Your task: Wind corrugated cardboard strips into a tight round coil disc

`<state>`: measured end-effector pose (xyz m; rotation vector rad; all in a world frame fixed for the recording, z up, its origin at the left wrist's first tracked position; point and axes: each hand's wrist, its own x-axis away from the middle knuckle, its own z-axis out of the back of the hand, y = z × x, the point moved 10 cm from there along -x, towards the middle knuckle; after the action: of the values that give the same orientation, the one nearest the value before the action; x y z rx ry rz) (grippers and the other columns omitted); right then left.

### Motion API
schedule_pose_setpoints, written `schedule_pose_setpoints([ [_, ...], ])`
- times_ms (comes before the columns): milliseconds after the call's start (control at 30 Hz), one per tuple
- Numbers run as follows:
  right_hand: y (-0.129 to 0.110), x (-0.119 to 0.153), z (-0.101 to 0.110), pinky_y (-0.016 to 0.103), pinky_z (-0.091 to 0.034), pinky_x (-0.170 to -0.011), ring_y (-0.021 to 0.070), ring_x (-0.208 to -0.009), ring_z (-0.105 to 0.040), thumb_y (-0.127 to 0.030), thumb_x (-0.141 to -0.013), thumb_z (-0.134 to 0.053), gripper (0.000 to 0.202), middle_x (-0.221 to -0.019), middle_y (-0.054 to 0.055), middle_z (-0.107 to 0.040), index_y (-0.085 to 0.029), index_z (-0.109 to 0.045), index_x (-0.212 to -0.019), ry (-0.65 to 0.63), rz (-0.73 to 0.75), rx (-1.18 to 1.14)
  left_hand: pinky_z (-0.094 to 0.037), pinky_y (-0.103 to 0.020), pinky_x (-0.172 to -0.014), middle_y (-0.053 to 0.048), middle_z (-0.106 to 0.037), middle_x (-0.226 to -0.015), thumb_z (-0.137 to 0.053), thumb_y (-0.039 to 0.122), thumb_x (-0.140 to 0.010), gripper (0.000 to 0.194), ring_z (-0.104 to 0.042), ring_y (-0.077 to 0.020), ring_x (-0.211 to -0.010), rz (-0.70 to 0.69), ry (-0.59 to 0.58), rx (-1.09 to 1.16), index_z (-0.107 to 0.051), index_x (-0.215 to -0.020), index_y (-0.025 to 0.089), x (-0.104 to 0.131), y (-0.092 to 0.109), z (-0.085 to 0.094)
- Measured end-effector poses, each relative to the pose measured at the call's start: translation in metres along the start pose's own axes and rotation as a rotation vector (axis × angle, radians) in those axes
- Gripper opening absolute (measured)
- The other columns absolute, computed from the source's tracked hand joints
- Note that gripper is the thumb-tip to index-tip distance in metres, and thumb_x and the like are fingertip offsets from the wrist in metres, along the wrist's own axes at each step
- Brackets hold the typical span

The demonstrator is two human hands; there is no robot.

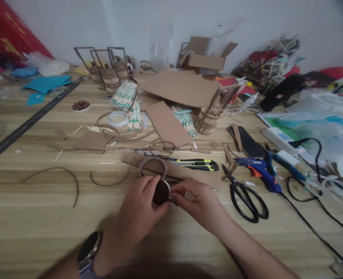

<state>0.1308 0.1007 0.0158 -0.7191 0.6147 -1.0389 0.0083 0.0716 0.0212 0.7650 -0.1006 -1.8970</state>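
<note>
My left hand [144, 201] is closed around a small round dark-brown disc [160, 192] with a pale rim at its far edge. At the disc's right side, my right hand [196, 197] pinches a thin dark strip [173, 199] that touches the rim; the fingers partly hide it. Just beyond my left fingertips lies a tape ring [153, 158]. Behind it are a cardboard strip [189, 173] and a yellow-and-black utility knife [197, 164]. Black-handled scissors [248, 197] rest to the right of my right hand.
A blue glue gun [258, 168] with a trailing cord lies at right. Farther back are cardboard sheets [180, 87], packs of wooden sticks [125, 94], a white tape roll [117, 118], a basket-like stick model [210, 118] and several similar ones [111, 81]. Curled brown strips [77, 186] lie at left.
</note>
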Motion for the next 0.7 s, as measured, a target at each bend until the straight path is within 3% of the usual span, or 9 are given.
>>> schedule_pose_setpoints([
  [367,-0.010,0.006,-0.005,0.030,-0.040,-0.065,0.0169,-0.065,-0.061,-0.018,-0.089,-0.063,0.014,-0.067,0.000,-0.070,-0.021,-0.070,-0.077,0.048,0.142,0.200,-0.062,-0.044,-0.072,-0.014,-0.072,-0.095,-0.068,0.014,-0.071,0.042,-0.071,-0.0315,-0.086,0.029,-0.020,0.000,-0.058,-0.112,0.011,0.000,-0.001,-0.004],
  [700,-0.013,0.009,-0.008,0.031,-0.038,-0.065,0.0174,-0.065,-0.059,-0.020,-0.093,-0.060,0.017,-0.068,0.001,-0.069,-0.020,-0.068,-0.078,0.079,0.204,0.258,-0.060,-0.043,-0.077,-0.009,-0.071,-0.099,-0.071,0.017,-0.074,0.043,-0.070,-0.0291,-0.090,0.064,-0.065,0.034,-0.056,-0.114,0.019,0.003,-0.007,-0.009],
])
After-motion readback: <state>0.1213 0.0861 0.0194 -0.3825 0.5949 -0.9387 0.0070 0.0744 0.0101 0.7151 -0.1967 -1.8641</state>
